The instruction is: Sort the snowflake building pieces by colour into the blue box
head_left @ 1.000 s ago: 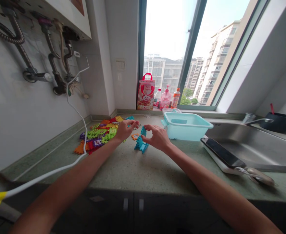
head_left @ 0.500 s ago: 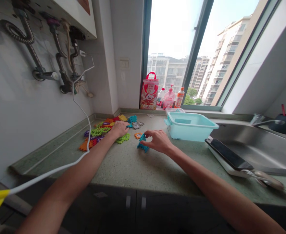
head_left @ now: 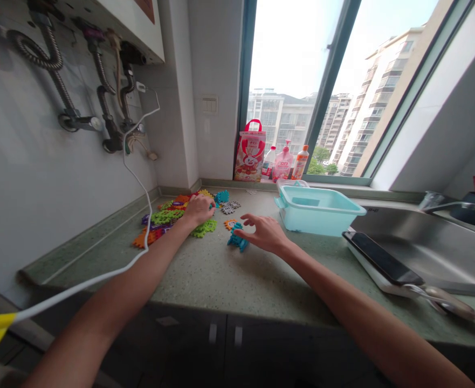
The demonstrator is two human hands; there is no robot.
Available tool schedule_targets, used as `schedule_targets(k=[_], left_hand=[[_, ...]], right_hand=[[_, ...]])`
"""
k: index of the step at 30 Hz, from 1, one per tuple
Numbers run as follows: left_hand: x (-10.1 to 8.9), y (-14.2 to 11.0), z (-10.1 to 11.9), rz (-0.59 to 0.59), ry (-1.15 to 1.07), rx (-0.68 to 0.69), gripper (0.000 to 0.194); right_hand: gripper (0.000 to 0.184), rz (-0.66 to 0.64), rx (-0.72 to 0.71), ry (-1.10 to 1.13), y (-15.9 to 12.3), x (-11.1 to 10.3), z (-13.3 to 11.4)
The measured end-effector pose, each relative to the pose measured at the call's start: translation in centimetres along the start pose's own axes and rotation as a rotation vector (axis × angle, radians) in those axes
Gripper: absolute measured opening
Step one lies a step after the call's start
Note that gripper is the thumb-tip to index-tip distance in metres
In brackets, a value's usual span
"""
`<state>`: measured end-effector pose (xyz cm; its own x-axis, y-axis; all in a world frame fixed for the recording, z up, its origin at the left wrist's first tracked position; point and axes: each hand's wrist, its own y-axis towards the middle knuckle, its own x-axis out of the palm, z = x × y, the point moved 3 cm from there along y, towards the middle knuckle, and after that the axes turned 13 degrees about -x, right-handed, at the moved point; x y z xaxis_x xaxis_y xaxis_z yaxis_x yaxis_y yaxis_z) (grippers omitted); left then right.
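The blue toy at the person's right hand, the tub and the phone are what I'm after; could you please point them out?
Blue toy (head_left: pixel 236 241): head view, on its lower front part.
Tub (head_left: pixel 318 220): head view, on its front wall.
Phone (head_left: pixel 383 258): head view, on its dark screen.

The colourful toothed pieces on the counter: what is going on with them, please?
A person is using both bare hands. The left hand is over the right part of the pile, its grip partly hidden. The right hand is at the blue pieces on the counter; how firmly it holds them is unclear. An orange piece lies just behind them.
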<state>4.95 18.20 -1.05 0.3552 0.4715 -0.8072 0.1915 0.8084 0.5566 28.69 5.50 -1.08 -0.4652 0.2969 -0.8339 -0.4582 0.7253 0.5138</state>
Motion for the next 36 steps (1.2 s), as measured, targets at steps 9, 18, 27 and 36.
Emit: schedule_targets(k=[9,18,27,36], left_hand=[[-2.7,-1.8,6.5,-0.163,-1.010,-0.125,0.041],[-3.0,-2.4,7.9,-0.250,-1.198,-0.195,0.051],[-1.2,-1.4,6.1,-0.098,-1.274,-0.323,0.046],[-1.2,-0.3,3.5,0.111,-1.060,-0.321,0.034]], right_hand=[[0.059,0.301,-0.166,-0.084,0.2,-1.7,-0.4],[0.057,0.321,-0.131,-0.110,0.2,-2.0,0.3],[0.021,0.200,0.047,0.061,0.6,0.3,4.6],[0.050,0.061,0.300,0.738,0.3,2.3,8.5]])
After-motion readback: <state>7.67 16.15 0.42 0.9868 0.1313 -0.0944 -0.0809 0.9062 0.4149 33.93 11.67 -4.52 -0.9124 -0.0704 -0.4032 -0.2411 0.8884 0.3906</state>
